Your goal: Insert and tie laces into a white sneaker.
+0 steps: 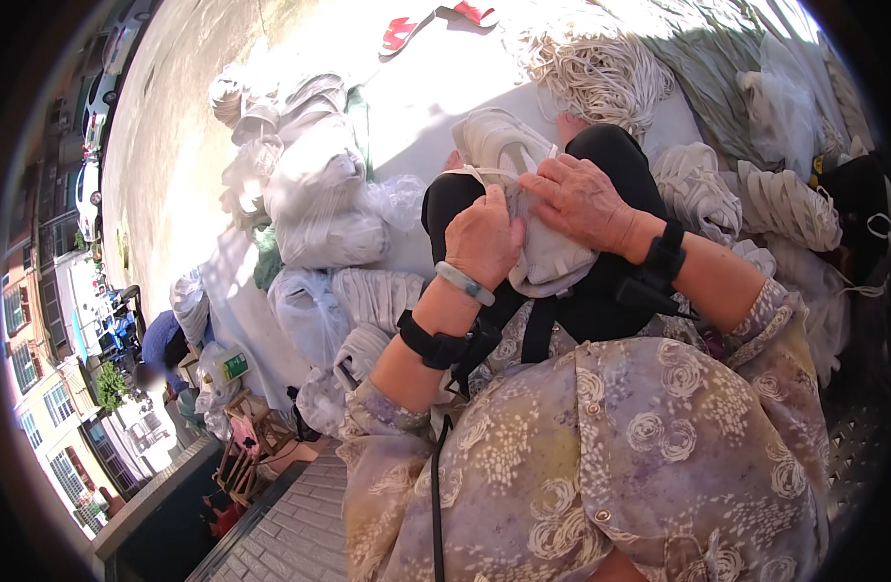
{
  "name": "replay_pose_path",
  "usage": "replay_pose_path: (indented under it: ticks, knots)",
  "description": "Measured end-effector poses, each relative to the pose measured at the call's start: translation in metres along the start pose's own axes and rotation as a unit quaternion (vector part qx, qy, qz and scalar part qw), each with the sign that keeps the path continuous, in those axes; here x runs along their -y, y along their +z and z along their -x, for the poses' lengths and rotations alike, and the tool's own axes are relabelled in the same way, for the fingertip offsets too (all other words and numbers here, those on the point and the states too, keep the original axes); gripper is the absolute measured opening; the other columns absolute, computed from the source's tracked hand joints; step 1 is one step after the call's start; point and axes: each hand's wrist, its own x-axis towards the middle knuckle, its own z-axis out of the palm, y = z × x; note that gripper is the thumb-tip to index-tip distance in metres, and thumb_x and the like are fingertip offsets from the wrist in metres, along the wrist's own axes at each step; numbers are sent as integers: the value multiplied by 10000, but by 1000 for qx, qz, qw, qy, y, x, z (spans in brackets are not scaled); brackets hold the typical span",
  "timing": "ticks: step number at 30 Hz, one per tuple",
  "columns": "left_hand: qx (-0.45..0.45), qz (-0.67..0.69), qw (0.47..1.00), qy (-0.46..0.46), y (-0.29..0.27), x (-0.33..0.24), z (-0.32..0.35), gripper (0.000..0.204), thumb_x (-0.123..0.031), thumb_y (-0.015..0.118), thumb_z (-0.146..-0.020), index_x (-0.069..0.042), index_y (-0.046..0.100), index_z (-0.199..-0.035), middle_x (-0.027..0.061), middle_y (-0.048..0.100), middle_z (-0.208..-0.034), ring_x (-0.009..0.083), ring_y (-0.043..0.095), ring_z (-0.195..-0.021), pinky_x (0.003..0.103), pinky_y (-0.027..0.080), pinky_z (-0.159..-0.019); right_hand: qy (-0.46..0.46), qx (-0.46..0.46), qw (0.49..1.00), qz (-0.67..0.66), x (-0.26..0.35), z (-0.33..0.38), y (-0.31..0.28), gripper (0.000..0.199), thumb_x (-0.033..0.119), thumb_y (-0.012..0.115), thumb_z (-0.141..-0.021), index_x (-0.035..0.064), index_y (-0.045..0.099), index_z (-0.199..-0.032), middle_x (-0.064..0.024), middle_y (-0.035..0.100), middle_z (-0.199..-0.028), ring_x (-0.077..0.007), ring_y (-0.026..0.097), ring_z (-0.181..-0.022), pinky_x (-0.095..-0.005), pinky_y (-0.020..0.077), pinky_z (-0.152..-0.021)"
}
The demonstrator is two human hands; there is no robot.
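A bundle of white stitched fabric pieces point(554, 260), which look like shoe uppers, rests on my lap between my knees. Across its upper part runs a thin white strip point(491, 172). My left hand point(482, 239) is closed, pinching the strip near the bundle's left edge. From the right, my right hand point(583, 201) lies over the bundle, its thumb and fingertips bent together at the strip. The strip's ends are partly hidden by my fingers.
Plastic bags of white bundles point(324, 209) are piled on the left. A heap of white strips point(600, 73) lies ahead, with more tied bundles point(790, 206) at the right. Red-and-white sandals point(400, 35) sit at the far edge. A person point(164, 346) is at far left, near a wooden stool point(240, 456).
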Motion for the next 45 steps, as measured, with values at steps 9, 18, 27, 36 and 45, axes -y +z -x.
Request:
replay_pose_path:
  ticks: [9, 18, 27, 36, 45]
  knots:
    - [123, -130, 982, -58, 4, -7, -21, 192, -144, 537, -750, 15, 561, -855, 240, 628, -812, 378, 625, -787, 440, 497, -715, 16, 3, 1000, 0, 8, -4, -2, 287, 231, 589, -778, 104, 578, -1036, -57, 548, -880, -235, 542, -863, -375, 404, -736]
    - [22, -64, 991, -112, 11, -1, -5, 185, -140, 556, -748, 20, 544, -839, 232, 628, -761, 385, 627, -740, 454, 496, -692, 112, 87, 989, -32, 20, -21, -14, 336, 228, 611, -697, 109, 573, -1009, -69, 580, -867, -238, 564, -870, -380, 336, -727]
    - [20, -9, 999, -30, 12, 8, -6, 167, -126, 493, -737, 20, 540, -802, 262, 587, -729, 432, 572, -740, 499, 448, -697, 162, 19, 986, -26, 24, -11, 5, 378, 244, 602, -691, 149, 533, -1050, -87, 578, -917, -267, 567, -901, -418, 331, -745]
    - [-39, -21, 996, -74, 21, 3, 7, 204, -141, 532, -764, 25, 507, -879, 232, 620, -728, 389, 622, -709, 451, 499, -666, 181, 34, 983, -12, 26, -12, 6, 346, 275, 576, -706, 143, 528, -1022, -80, 593, -938, -267, 580, -883, -418, 330, -749]
    - [-75, 2, 994, -73, 22, 2, 4, 160, -141, 499, -748, 9, 534, -792, 236, 600, -699, 404, 596, -709, 481, 470, -685, 246, 130, 960, -6, 33, -34, -4, 336, 286, 603, -711, 123, 498, -986, -103, 603, -934, -289, 581, -908, -440, 322, -746]
